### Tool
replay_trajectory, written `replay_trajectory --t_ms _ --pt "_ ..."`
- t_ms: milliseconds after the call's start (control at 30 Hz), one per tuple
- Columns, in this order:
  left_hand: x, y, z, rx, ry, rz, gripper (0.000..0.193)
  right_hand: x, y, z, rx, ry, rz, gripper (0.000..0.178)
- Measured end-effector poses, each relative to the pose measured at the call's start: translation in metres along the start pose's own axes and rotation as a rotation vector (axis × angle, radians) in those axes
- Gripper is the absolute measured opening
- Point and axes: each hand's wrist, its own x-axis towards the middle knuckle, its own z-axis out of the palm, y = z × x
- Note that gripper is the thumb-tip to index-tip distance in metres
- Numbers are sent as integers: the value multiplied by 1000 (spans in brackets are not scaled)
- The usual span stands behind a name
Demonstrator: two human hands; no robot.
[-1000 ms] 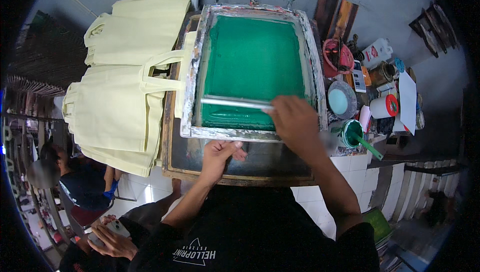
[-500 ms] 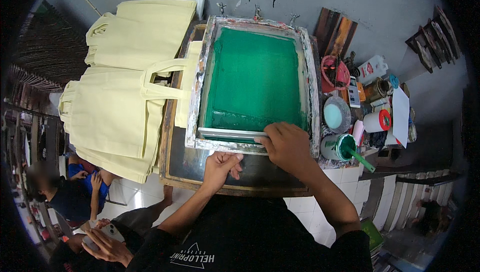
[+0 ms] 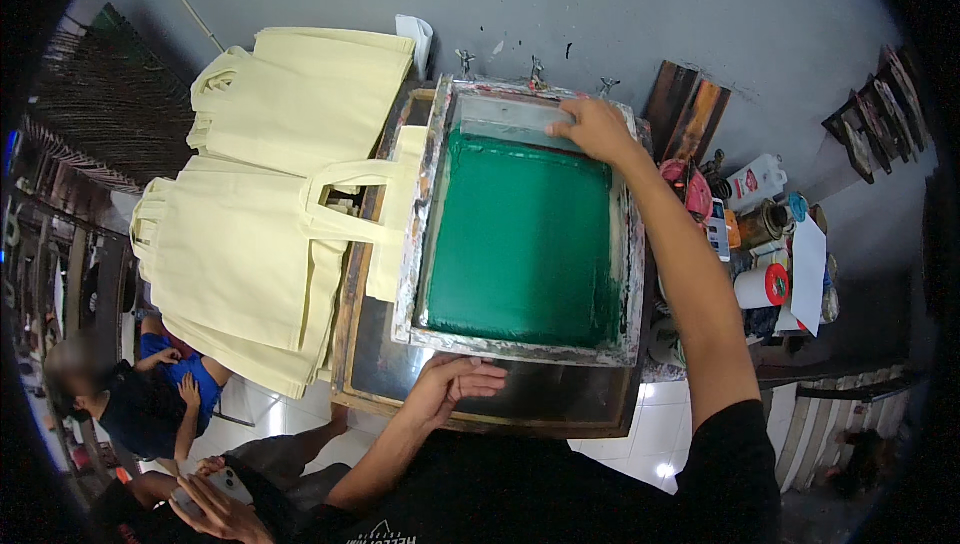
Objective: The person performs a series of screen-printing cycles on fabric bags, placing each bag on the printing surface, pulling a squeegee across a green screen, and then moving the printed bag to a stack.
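Note:
A screen-printing frame (image 3: 415, 264) lies before me, its mesh covered with green ink (image 3: 522, 244). Across the far end of the mesh stands a pale squeegee (image 3: 505, 122). My right hand (image 3: 598, 131) is closed around the squeegee's right end, my forearm stretched over the frame's right side. Close by the near edge of the frame is my left hand (image 3: 455, 389), fingers extended and nothing in them. Part of a pale yellow tote bag (image 3: 395, 259) lies under the frame's left side, its handle loop sticking out to the left.
Stacked pale yellow bags (image 3: 240, 254) fill the left side. Along the right are a pink bucket (image 3: 688, 189), a white jug (image 3: 757, 179), a red-lidded tub (image 3: 762, 287) and a paper sheet (image 3: 808, 274). A seated person (image 3: 150, 394) and another person's hands holding a phone (image 3: 225, 479) show lower left.
My right hand has carried the squeegee from the near end of the frame to the far end. My left hand's fingers have straightened. The view has shifted slightly.

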Motion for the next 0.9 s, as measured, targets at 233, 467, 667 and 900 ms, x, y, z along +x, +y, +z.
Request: replay_trajectory --t_ms 233,467,667,900 --pt "0 57 23 445 -280 55 29 24 9 22 -233 152 49 64" --pt "152 197 93 1301 224 1606 29 -5 -13 35 -274 273 5 63" --pt "186 227 82 1551 267 1164 21 -39 -24 38 -245 215 14 63" --pt "146 193 66 1498 280 1021 24 -88 -56 30 -223 89 60 60"
